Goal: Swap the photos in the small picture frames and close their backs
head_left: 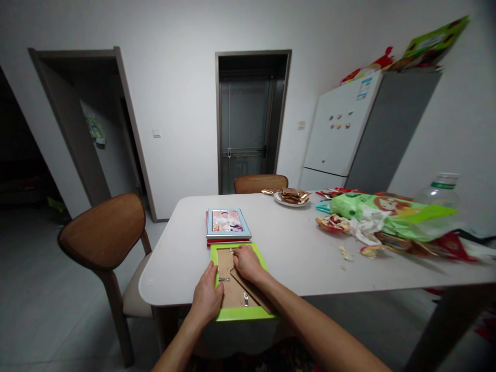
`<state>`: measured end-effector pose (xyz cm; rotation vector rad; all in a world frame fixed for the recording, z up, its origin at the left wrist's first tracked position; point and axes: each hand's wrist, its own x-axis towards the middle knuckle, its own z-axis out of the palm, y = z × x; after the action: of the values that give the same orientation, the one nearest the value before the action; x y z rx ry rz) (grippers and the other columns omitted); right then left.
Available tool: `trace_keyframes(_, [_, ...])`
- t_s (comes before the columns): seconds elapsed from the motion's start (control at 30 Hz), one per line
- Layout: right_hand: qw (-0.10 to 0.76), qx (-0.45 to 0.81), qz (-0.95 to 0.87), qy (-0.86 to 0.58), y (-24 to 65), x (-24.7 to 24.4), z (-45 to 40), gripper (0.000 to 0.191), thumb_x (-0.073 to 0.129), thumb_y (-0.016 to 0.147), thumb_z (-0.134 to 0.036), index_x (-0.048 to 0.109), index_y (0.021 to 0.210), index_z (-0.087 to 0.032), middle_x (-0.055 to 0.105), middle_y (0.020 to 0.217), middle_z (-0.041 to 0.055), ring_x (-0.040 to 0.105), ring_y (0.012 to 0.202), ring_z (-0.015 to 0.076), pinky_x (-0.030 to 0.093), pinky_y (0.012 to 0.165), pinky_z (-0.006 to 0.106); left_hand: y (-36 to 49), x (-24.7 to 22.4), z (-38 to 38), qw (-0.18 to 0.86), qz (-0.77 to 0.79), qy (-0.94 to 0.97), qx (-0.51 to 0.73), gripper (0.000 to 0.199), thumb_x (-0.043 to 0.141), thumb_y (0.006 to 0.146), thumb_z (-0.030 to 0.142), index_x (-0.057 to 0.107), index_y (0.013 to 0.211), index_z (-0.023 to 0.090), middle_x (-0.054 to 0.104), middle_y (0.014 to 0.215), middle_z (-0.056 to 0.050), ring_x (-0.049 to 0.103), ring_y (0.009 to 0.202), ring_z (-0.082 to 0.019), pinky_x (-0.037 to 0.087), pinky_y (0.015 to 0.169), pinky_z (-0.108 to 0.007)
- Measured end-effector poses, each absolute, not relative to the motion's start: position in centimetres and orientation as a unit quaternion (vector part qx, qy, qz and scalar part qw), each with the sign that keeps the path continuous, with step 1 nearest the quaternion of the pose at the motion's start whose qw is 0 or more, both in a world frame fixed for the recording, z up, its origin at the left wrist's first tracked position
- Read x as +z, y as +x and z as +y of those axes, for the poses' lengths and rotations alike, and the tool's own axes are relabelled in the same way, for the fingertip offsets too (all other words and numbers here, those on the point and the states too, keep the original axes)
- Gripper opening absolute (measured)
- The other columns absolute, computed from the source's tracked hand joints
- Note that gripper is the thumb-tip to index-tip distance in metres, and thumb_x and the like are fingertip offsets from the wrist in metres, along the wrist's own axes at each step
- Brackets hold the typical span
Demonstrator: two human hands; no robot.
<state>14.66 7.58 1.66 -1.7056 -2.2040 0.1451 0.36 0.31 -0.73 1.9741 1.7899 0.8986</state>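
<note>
A lime-green picture frame (243, 313) lies face down at the table's near edge, its brown backing board (229, 297) showing, with small metal clips (246, 299) and a folded-down stand leg on it. My left hand (208, 293) grips the frame's left side, thumb over the rim. At the far end of the backing, my right hand (247, 262) is closed with its fingertips at a metal clip (231, 250); its wrist and forearm cover part of the right side. Just beyond, a light-blue frame with a pink picture (227, 221) rests on a red one (228, 241).
On the white table (287, 258) are a plate of brown packets (292, 197), an opened pomegranate (333, 223), peel scraps (345, 253), a green plastic bag (403, 212) and a large clear bottle (439, 190). Wooden chairs stand at left (104, 232) and at the far side (260, 183).
</note>
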Motion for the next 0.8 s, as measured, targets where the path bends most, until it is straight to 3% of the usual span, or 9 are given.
trace_keyframes(0.17, [0.180,0.006,-0.750,-0.636,13.1,1.1,8.2,0.029,0.039,0.077,-0.025,0.062,0.091,-0.013,0.054,0.098,0.0143,0.044,0.092,0.0242,0.031,0.076,0.033,0.3,-0.7,0.4,0.162,0.628,0.697,0.306,0.051,0.042,0.069,0.015,0.041,0.119,0.004,0.035,0.131,-0.014,0.033,0.120,-0.019,0.023,0.101,-0.027])
trace_keyframes(0.4, [0.191,0.027,-0.748,-0.635,13.1,1.2,8.0,0.025,0.040,0.079,-0.027,0.063,0.087,-0.026,0.055,0.096,0.0061,0.044,0.089,0.0210,0.030,0.071,0.032,0.4,-0.6,0.2,0.169,0.634,0.686,0.315,0.050,0.043,0.068,0.013,0.043,0.118,0.008,0.035,0.132,-0.012,0.034,0.119,-0.018,0.024,0.100,-0.026])
trace_keyframes(0.7, [0.221,0.038,-0.784,-0.580,13.8,1.5,6.4,0.030,0.042,0.078,-0.031,0.058,0.103,-0.024,0.055,0.100,0.0071,0.044,0.093,0.0196,0.029,0.081,0.031,0.4,-0.7,0.2,0.183,0.634,0.676,0.328,0.051,0.043,0.068,0.013,0.042,0.119,0.009,0.036,0.131,-0.010,0.034,0.120,-0.017,0.023,0.100,-0.025])
trace_keyframes(0.8, [0.227,0.078,-0.829,-0.506,14.5,1.4,4.8,0.026,0.049,0.074,-0.032,0.062,0.094,-0.025,0.054,0.105,0.0046,0.044,0.097,0.0194,0.029,0.082,0.030,0.4,-0.9,0.2,0.186,0.629,0.677,0.335,0.051,0.043,0.068,0.013,0.042,0.119,0.009,0.036,0.132,-0.010,0.034,0.120,-0.017,0.023,0.100,-0.026])
